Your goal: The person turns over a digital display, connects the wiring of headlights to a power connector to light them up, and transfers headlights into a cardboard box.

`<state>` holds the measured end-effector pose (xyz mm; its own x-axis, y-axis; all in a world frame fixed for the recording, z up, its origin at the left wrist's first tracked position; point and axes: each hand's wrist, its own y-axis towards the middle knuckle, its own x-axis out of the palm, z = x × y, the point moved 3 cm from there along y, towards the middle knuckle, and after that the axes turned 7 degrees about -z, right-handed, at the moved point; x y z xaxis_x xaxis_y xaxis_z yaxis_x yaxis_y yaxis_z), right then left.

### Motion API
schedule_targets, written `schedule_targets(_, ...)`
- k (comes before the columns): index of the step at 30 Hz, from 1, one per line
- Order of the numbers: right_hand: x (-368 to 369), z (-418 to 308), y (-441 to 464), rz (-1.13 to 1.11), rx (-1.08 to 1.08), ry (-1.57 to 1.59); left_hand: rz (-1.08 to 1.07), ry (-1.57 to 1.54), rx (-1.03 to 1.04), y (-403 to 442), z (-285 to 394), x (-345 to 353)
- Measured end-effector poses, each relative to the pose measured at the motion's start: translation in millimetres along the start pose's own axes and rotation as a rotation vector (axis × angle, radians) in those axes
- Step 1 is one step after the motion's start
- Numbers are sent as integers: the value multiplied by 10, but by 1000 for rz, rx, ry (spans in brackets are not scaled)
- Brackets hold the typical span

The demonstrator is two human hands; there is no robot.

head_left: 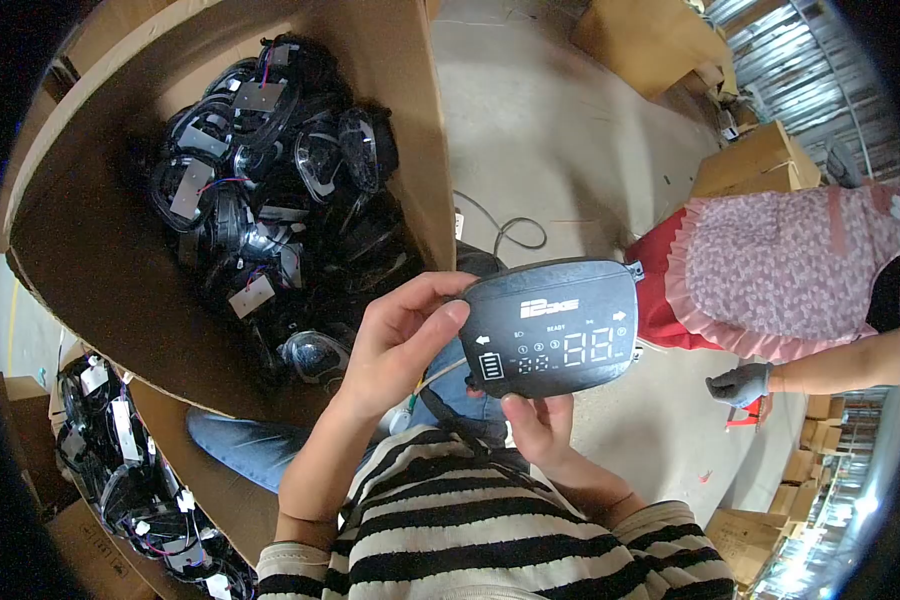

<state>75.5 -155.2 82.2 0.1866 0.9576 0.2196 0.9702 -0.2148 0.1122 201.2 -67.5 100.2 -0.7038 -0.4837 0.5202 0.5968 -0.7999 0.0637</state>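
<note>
A dark display panel (552, 328) with white printed symbols and digits faces up between my hands. My left hand (400, 345) grips its left edge, thumb on the face and fingers behind. Below the panel, my right hand (543, 428) holds the lower edge with its thumb near the rim; its other fingers are partly hidden underneath. A cable with a light connector (402, 415) hangs near the panel's lower left. Left of my hands, a large cardboard box (425, 130) holds several black units (260, 200) with wires and small grey plates.
Another box with black units (120, 470) is at the lower left. On the right stands a person in a pink patterned apron (770, 260), with one gloved hand (740, 385). A black cable (520, 235) lies on the floor. Cardboard boxes (750, 165) stand farther off.
</note>
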Motion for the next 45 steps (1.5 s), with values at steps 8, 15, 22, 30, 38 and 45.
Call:
schedule_targets(8,-7,34,-17,23,-22,-109,21,-3,4,-4,-23,-7)
schedule_targets(15,-40,105,-62,51,-7,-159,24,11,16,-16,-12,-3)
schedule_targets(22,-53,90,-56,3,8,-195,22,-6,11,-13,-30,1)
schedule_targets(30,-57,66,-29,43,27,-118,47,-27,-7,2,1,39)
schedule_targets(38,-35,47,4,61,73,-165,59,-15,4,-13,11,23)
schedule_targets(45,-57,76,0,112,19,-234,57,-26,-1,-9,3,10)
